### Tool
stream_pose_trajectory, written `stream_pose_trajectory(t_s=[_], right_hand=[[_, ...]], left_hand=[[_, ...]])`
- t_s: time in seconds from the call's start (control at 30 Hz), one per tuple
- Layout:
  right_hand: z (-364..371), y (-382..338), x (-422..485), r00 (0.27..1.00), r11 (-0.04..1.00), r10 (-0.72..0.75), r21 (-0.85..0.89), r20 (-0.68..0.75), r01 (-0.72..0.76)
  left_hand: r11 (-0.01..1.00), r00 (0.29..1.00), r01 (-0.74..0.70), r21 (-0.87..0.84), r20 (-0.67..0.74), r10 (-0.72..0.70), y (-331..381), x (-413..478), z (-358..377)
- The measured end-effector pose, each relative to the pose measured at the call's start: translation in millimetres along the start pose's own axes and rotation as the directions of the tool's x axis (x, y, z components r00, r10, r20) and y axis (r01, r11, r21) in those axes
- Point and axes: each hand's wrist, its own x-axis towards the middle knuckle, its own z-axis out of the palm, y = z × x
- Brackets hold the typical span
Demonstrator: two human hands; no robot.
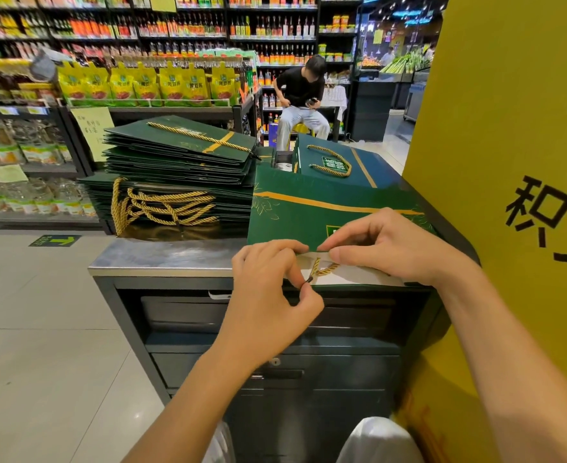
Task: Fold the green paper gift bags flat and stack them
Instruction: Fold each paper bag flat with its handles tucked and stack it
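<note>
A green paper gift bag (pixel 322 212) with gold lines lies flat on the metal counter (pixel 162 259), its mouth toward me and the white inside showing. My left hand (pixel 272 289) pinches the dark tip of the bag's gold rope handle (pixel 323 269) at the near rim. My right hand (pixel 388 245) presses fingertips on the bag's upper rim, thumb at the rope. A tall stack of folded green bags (pixel 178 168) with gold handles hanging out stands at the counter's back left. Another green bag (pixel 338 162) lies behind the one I hold.
A yellow pillar (pixel 515 162) with black characters stands close on the right. Below the counter is a dark cabinet (pixel 275 345) with drawers. A person (pixel 302 98) sits by the shelves behind. Store shelving lines the left and back; tiled floor lies to the left.
</note>
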Motion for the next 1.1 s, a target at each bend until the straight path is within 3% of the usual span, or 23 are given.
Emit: stream_pose_trajectory(t_s=[0.17, 0.23, 0.3, 0.37, 0.47, 0.63, 0.77, 0.87, 0.97, 1.1], right_hand=[[0.0, -2.1, -1.5, 1.000, 1.000, 0.022, 0.022, -0.004, -0.022], [0.5, -1.3, -2.8, 1.000, 0.999, 0.027, 0.043, -0.016, -0.026], [1.2, -0.5, -3.9, 0.999, 0.997, 0.035, 0.067, -0.028, -0.033], [1.9, 0.0, -5.0, 0.999, 0.997, 0.041, 0.065, -0.032, -0.039], [2.7, 0.3, -6.6, 0.999, 0.998, 0.038, 0.051, -0.036, -0.036], [4.8, 1.0, -8.4, 0.998, 0.997, 0.038, 0.070, -0.055, -0.034], [-1.9, 11.7, -8.7, 0.960, 0.995, 0.093, -0.008, -0.262, -0.099], [-12.5, 23.7, -9.6, 0.865, 0.932, 0.182, -0.199, -0.468, -0.304], [-14.4, 26.2, -11.2, 0.821, 0.884, 0.218, -0.250, -0.528, -0.396], [-14.5, 11.3, -9.1, 0.800, 0.891, 0.172, -0.255, -0.575, -0.375]], left_hand=[[0.997, 0.995, -0.003, -0.083, 0.100, 0.011, -4.3, 0.9, -18.5], [0.989, 0.999, 0.024, -0.143, 0.050, -0.017, -3.9, 5.3, -25.6], [0.978, 0.990, 0.114, -0.172, -0.062, -0.126, -8.2, 13.0, -30.8], [0.948, 0.949, 0.291, -0.127, -0.084, -0.303, -17.5, 24.2, -34.2], [0.870, 0.869, 0.493, -0.024, 0.054, -0.491, -21.5, 41.7, -38.9], [0.756, 0.801, 0.599, -0.266, 0.230, -0.554, -16.1, 61.0, -37.2], [0.709, 0.811, 0.583, -0.396, 0.230, -0.538, -22.6, 56.0, -36.7], [0.667, 0.809, 0.575, -0.473, 0.209, -0.549, -25.0, 53.1, -38.4], [0.607, 0.809, 0.555, -0.569, 0.200, -0.552, -24.2, 50.9, -39.5], [0.587, 0.852, 0.449, -0.674, 0.123, -0.510, -16.8, 48.2, -42.5]])
